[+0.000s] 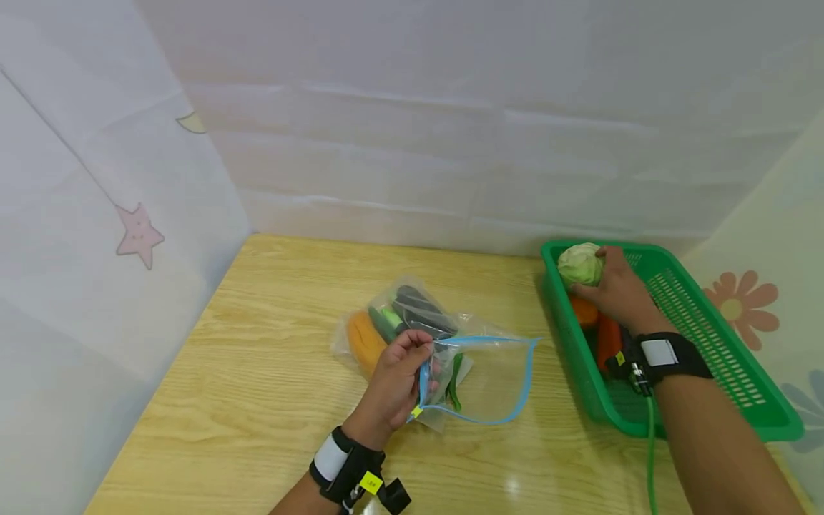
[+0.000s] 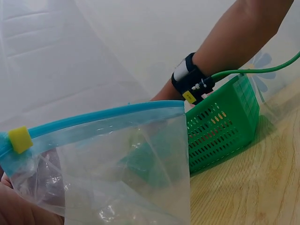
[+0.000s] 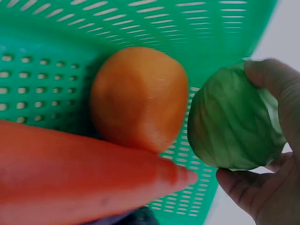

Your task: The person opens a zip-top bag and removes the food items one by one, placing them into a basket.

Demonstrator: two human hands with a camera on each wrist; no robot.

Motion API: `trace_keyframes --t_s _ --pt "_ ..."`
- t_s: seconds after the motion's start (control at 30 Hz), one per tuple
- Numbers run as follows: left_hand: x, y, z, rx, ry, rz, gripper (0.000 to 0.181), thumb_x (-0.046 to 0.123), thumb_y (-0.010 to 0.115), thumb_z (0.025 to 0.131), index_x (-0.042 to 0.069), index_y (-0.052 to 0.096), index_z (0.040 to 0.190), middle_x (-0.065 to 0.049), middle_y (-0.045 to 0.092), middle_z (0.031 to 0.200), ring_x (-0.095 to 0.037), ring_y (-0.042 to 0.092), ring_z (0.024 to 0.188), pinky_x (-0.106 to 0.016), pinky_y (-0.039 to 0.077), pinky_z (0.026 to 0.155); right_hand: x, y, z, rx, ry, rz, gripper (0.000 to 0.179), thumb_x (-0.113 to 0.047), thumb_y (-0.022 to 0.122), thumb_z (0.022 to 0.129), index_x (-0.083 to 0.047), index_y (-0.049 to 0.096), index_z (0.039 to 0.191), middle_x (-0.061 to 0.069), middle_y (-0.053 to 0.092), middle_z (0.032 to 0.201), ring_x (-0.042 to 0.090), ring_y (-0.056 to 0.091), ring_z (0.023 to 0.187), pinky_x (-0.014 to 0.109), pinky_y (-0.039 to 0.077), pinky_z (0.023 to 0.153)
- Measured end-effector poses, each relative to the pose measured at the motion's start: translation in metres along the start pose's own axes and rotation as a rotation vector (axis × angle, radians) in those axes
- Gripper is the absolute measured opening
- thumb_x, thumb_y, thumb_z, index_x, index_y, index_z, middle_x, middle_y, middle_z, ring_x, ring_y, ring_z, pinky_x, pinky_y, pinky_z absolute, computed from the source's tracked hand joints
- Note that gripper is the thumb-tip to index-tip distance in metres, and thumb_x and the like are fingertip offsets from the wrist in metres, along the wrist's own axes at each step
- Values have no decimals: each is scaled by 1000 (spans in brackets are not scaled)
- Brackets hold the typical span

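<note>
While our left hand [image 1: 394,378] pinches a clear plastic bag [image 1: 492,375] by its blue edge, our right hand [image 1: 621,292] curls fingers [image 1: 607,252] around a round, pale-green cabbage [image 1: 579,265] at a green plastic basket's [image 1: 575,379] far end; we judge it firm, light, best held around its middle.

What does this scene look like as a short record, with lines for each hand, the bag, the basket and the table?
Left hand: pinches the zip bag near its mouth
Right hand: grips the cabbage at the far end of the basket
Bag state: clear, blue-edged, mouth open
Seen through bag: yellow-orange vegetable, long dark vegetable, thin green pepper
Basket type: green, with slotted sides, right of the bag
Also in basket: round orange item, tapered orange-red item
Table: wood-grain top
</note>
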State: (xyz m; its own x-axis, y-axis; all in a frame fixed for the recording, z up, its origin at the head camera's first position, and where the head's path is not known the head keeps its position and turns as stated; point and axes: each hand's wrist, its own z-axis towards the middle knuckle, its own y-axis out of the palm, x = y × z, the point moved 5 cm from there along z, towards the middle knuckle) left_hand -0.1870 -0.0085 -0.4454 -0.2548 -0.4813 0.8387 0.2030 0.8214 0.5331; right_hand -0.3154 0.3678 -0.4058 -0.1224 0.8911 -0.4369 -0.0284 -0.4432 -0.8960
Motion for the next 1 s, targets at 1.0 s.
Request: trace_keyframes --t_s 1.0 --pt "0 -2 0 23 -10 29 9 5 46 104 9 54 105 -4 56 87 -12 58 72 -22 52 55 -30 -3 -28 -143 -158 -130 45 -19 48 105 12 47 138 38 40 140 53 47 118 67 40 93"
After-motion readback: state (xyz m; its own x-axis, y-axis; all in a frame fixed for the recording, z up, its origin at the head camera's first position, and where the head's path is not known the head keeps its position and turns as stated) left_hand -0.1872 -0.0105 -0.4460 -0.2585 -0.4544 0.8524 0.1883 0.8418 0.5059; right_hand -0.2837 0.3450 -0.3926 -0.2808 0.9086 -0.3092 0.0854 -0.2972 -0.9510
